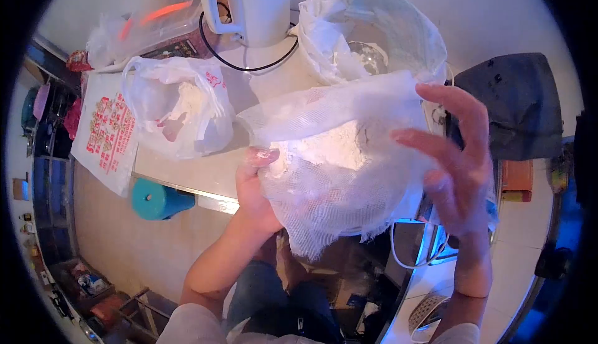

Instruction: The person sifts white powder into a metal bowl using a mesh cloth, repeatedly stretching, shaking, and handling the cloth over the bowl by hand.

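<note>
Holding pale powder [330,148], gauze [324,200] sits gripped by left fingers [259,157], right fingers [460,103] spread.

Narrow gap over tabletop [254,90] btwn sm. plastic bag [202,133] & mesh cloth [324,197]; kettle cord [248,69] at back.

**Powder [327,149] on the cloth [324,204]**

From my end, I see the left hand [254,193] at 8 o'clock gripping the cloth's edge, its thumb on top beside the powder and whitened at the tip. At 3 o'clock I have the right hand [464,163], fingers spread and slightly blurred near the cloth's far corner; I can't tell whether they touch it.

Toward 10 o'clock, a small bag [202,141] with more powder inside stands on the table [218,172]. I get the kettle [268,7] at 12, a big bag [327,32] at 1, and the stool [149,200] between 8 and 9.
</note>
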Tool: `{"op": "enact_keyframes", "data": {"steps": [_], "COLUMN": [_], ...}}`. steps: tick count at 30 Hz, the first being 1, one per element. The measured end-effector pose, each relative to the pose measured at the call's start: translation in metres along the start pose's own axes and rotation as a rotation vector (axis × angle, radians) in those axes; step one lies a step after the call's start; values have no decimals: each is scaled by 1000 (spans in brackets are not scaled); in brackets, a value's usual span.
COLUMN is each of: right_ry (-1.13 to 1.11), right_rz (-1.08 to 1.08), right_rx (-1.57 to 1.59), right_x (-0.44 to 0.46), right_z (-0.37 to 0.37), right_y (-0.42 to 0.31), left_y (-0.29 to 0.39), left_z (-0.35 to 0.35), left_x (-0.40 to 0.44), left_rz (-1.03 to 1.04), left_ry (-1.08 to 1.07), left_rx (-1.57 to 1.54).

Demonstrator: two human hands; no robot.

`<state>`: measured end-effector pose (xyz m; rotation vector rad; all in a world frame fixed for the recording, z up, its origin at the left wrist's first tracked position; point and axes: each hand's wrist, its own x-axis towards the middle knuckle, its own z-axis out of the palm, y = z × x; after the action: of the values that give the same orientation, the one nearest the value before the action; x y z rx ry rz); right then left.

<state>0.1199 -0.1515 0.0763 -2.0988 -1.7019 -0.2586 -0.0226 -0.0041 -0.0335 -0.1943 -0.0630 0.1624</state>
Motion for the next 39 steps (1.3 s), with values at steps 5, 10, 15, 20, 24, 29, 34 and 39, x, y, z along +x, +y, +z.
{"op": "enact_keyframes", "data": {"steps": [5,10,15,20,24,29,34,39], "right_ry": [-14,-129,-21,154,170,109,191,93], "right_rz": [-47,-36,11,144,173,140,201,686], "right_rx": [-175,-120,-44,8,29,67,112,786], "right_x": [-15,-21,-32,-32,-34,-33,-32,-30], "right_z": [23,21,10,11,14,12,17,20], "right_y": [1,-6,2,10,16,16,20,31], "left_y": [-7,-13,-14,-13,-16,-18,-16,-13], "left_z": [5,8,5,2,4,5,4,1], "left_x": [1,5,6,5,7,8,9,10], "left_rz": [-2,36,143,90,116,100,98,100], "left_ry": [71,91,221,150,175,116,138,226], "left_rx": [142,169,309,222,269,219,233,409]}}
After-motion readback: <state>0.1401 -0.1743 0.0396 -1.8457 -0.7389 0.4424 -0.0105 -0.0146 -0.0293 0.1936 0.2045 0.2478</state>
